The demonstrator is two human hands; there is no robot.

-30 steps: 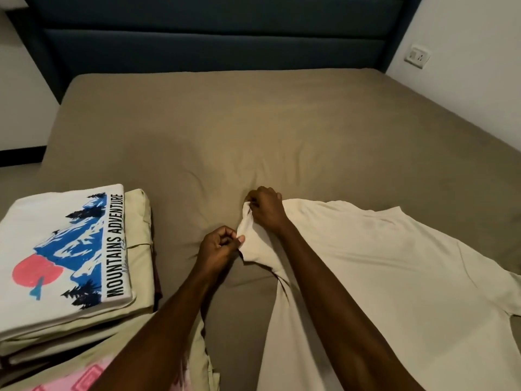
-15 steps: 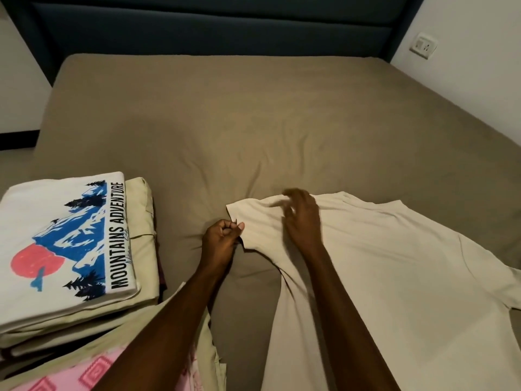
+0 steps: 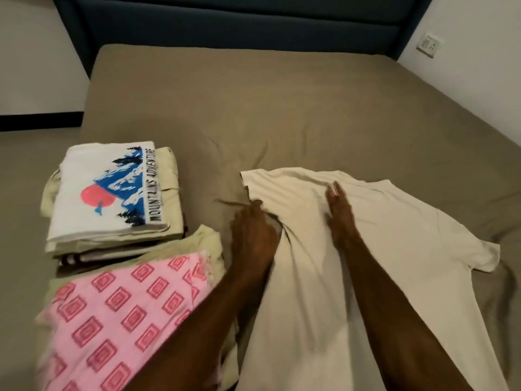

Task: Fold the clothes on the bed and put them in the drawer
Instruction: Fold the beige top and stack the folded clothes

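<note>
A cream T-shirt lies spread flat on the bed, collar end away from me. My right hand rests flat on its chest with straight fingers. At the underarm edge of the shirt's left sleeve is my left hand, where the cloth bunches into creases. That hand is motion-blurred, so its grip is unclear. To the left stands a folded stack topped by a white "Mountains Adventure" shirt. A pink patterned garment lies nearer to me on a pale green one.
The dark blue headboard closes off the far end of the bed. A white wall with a socket runs along the right side. Bare taupe sheet stretches beyond the T-shirt. No drawer is in view.
My right hand let go of the left sleeve and slid right, now flat on the chest. The sleeve lies spread out. My left hand moved down to the underarm. My view swung left and down.
</note>
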